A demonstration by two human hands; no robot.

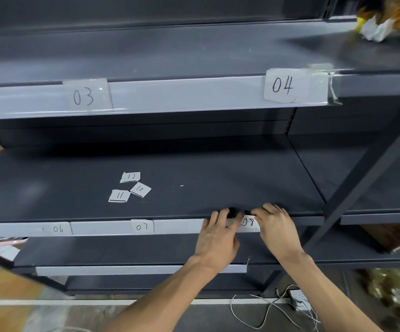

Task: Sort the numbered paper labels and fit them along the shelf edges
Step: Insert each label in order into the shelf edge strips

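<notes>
Head view, quick progress check: what's fitted? (K)

Upper edge has 03 and 04 on it. The middle shelf has 06 and 07 in its front strip, lower left to centre of frame. 05 isn't in frame, can't tell. (M)

Hands? (K)

Both are at 08, lower centre-right, on the middle shelf's front edge. The left hand has its fingers curled over the strip's top lip at 08's left side. The right hand has its fingers curled over the lip at 08's right side, thumb by the paper. Both are gripping at 08, and it looks like they're seating it. Can't tell if it's fully in, since the hands cover its edges. (M)

What's left? (K)

10, 11 and 12 lie loose on the middle shelf, centre-left, close together. 09 isn't seen anywhere. The bottom strip is bare, so they probably go there. (M)

Roughly how far? (K)

Past halfway, my guess: four on, one in hand, three visibly waiting. (M)
</notes>
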